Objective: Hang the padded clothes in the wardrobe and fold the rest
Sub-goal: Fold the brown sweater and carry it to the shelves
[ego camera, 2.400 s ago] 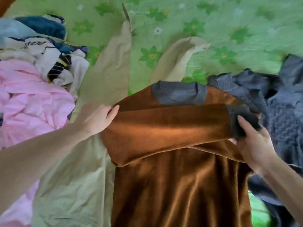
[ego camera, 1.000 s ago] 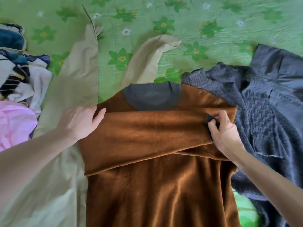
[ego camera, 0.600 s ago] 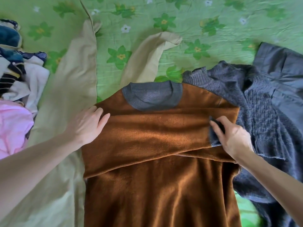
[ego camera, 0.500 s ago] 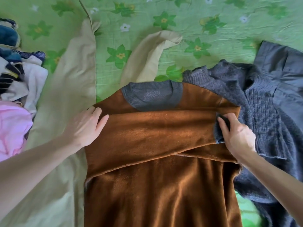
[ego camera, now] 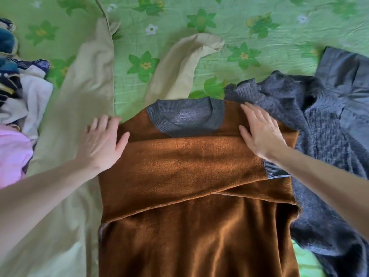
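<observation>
A brown fleece sweater [ego camera: 195, 226] with a grey knit collar [ego camera: 185, 118] lies flat on the green flowered bedsheet [ego camera: 179, 21]. Both sleeves are folded across its chest, and the grey cuff [ego camera: 274, 169] of the top sleeve shows at the right edge. My left hand [ego camera: 101, 142] lies flat with straight fingers on the sweater's left shoulder edge. On the right shoulder my right hand [ego camera: 261, 132] presses flat, fingers spread, just beside the collar.
Beige trousers [ego camera: 75, 108] lie under and left of the sweater. A dark grey knit cardigan [ego camera: 319, 136] is bunched at the right, with a grey garment [ego camera: 347, 76] behind it. At the far left sit a pink garment [ego camera: 12, 154] and a pile of patterned clothes [ego camera: 18, 84].
My right hand has let go of the grey cuff and moved up onto the right shoulder, now flat. My left hand stays at the left shoulder.
</observation>
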Motion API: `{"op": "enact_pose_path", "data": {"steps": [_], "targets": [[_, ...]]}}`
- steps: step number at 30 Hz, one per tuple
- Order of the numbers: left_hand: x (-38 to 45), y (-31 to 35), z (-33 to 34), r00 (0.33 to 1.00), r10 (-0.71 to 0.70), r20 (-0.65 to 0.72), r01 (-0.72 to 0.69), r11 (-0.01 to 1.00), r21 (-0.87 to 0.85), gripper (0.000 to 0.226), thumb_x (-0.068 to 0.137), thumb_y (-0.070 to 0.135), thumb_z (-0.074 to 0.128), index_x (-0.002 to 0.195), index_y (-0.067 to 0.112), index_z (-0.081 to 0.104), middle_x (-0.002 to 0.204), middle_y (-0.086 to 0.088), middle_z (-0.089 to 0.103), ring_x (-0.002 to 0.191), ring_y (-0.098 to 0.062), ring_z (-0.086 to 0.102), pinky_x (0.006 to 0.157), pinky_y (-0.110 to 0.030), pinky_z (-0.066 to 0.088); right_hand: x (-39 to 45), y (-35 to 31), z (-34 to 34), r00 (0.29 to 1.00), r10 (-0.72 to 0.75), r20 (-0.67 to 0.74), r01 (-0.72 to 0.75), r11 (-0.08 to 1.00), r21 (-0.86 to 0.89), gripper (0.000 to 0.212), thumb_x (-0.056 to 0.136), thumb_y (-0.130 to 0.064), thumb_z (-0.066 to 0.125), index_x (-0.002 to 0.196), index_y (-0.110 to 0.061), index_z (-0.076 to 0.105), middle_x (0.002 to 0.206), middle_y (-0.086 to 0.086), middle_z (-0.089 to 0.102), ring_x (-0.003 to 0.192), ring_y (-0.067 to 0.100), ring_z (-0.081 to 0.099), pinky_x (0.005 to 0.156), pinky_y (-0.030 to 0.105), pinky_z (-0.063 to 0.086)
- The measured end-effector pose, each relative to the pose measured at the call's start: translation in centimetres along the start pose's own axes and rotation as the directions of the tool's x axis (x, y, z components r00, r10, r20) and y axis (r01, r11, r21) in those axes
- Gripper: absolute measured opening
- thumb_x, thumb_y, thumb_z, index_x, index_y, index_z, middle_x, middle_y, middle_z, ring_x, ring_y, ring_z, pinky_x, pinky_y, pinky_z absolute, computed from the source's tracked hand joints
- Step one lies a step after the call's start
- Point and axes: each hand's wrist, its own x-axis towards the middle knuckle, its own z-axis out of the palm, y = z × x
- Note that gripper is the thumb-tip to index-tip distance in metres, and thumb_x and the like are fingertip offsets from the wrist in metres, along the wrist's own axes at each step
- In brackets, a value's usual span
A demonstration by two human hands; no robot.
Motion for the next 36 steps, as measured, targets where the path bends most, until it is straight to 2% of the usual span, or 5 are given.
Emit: {"op": "enact_pose_path", "data": {"steps": [3, 8, 15, 25, 36], "targets": [[1.5, 0.2, -0.8, 0.994, -0.055, 0.093, 0.076, 0.970, -0.233, 0.059, 0.099, 0.029, 0.067, 0.150, 0.008, 0.044, 0.127, -0.016, 0.062, 0.116, -0.039, 0.058, 0.103, -0.053, 0.047, 3.1, -1.3, -1.5, 0.991, 0.075, 0.109, -0.074, 0.997, -0.010, 0.078, 0.093, -0.026, 0.065, 0.161, -0.019, 0.028, 0.156, 0.012, 0.041, 0.145, 0.035, 0.032, 0.119, 0.053, 0.027], [2.0, 1.1, -2.5, 0.980, -0.070, 0.187, 0.142, 0.903, -0.405, 0.025, 0.092, 0.007, 0.068, 0.116, 0.012, 0.066, 0.085, 0.002, 0.056, 0.077, -0.027, 0.055, 0.069, -0.032, 0.036, 3.7, -2.0, -3.4, 0.999, -0.008, 0.031, 0.002, 0.982, 0.189, 0.023, 0.092, -0.021, 0.069, 0.114, -0.028, 0.065, 0.103, 0.001, 0.069, 0.096, 0.026, 0.064, 0.087, 0.047, 0.055], [-2.0, -0.2, -4.9, 0.884, 0.341, -0.320, -0.387, 0.918, -0.091, 0.024, 0.080, -0.006, 0.057, 0.101, 0.004, 0.064, 0.086, -0.006, 0.055, 0.081, -0.032, 0.050, 0.076, -0.045, 0.037, -2.8, 1.3, -3.2, 0.898, -0.314, -0.307, 0.286, 0.949, -0.134, 0.031, 0.090, -0.001, 0.068, 0.117, -0.008, 0.054, 0.106, 0.012, 0.064, 0.092, 0.037, 0.060, 0.084, 0.048, 0.046], [-7.8, 0.1, -1.5, 0.920, 0.387, -0.067, -0.392, 0.916, -0.090, 0.038, 0.100, 0.028, 0.054, 0.131, 0.010, 0.066, 0.139, -0.012, 0.059, 0.117, -0.036, 0.063, 0.098, -0.048, 0.053, -8.1, 4.3, 0.4, 0.950, -0.301, -0.088, 0.260, 0.913, -0.314, 0.038, 0.098, -0.020, 0.043, 0.130, -0.008, 0.058, 0.129, 0.012, 0.058, 0.112, 0.038, 0.061, 0.110, 0.052, 0.042], [-11.4, 6.7, 0.8, 0.939, 0.305, 0.157, -0.300, 0.952, -0.058, 0.079, 0.102, 0.072, 0.013, 0.168, 0.030, 0.011, 0.176, -0.007, 0.009, 0.160, -0.037, 0.012, 0.129, -0.056, 0.018, -10.5, -0.7, 3.2, 0.950, -0.156, 0.272, 0.236, 0.926, -0.293, 0.074, 0.095, -0.077, -0.006, 0.159, -0.044, -0.020, 0.169, -0.014, -0.022, 0.159, 0.016, -0.016, 0.130, 0.050, 0.005]]}}
